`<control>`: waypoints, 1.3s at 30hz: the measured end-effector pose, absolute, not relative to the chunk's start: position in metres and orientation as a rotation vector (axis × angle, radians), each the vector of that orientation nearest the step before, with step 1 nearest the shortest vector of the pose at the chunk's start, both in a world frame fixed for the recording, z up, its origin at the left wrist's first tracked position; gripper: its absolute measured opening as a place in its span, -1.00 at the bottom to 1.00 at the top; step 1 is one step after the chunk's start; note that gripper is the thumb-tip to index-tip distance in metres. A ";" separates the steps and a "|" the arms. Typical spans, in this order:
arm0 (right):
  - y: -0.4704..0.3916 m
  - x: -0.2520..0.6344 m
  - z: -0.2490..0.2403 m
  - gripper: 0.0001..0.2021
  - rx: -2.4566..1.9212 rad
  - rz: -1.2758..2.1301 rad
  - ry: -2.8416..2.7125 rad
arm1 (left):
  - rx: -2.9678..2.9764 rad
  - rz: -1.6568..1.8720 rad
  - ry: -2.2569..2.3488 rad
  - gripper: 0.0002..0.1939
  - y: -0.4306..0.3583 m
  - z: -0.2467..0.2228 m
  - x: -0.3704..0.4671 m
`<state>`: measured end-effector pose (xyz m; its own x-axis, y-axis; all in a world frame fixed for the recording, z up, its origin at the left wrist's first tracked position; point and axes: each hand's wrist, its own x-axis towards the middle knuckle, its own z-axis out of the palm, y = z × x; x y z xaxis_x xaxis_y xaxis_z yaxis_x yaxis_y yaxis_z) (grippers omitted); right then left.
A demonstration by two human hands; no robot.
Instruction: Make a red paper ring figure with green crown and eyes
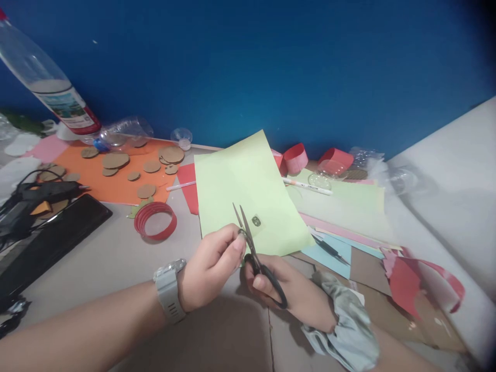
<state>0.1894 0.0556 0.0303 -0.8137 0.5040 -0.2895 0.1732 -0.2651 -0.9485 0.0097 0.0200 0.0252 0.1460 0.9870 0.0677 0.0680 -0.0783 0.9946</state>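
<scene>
My right hand grips a pair of scissors by its black handles, the blades slightly apart and pointing away from me. Between the thumb and finger of my left hand is a small dark piece, right beside the blades; its kind is too small to tell. Behind both hands lies a light green sheet of paper. A small dark printed cutout rests on it, just right of the blade tips.
Cardboard discs lie on orange paper at the left. A red ring, a black phone and a plastic bottle stand nearer that side. At right are a marker, a craft knife and red paper strips.
</scene>
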 end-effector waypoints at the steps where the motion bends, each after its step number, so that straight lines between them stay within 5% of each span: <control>1: 0.056 0.189 0.031 -0.46 -0.838 2.189 -1.745 | 1.385 1.122 1.120 -0.64 0.020 0.025 0.010; 39: 0.059 0.191 0.030 -0.46 -0.839 2.186 -1.823 | 1.317 1.179 1.093 -0.63 0.019 0.023 0.011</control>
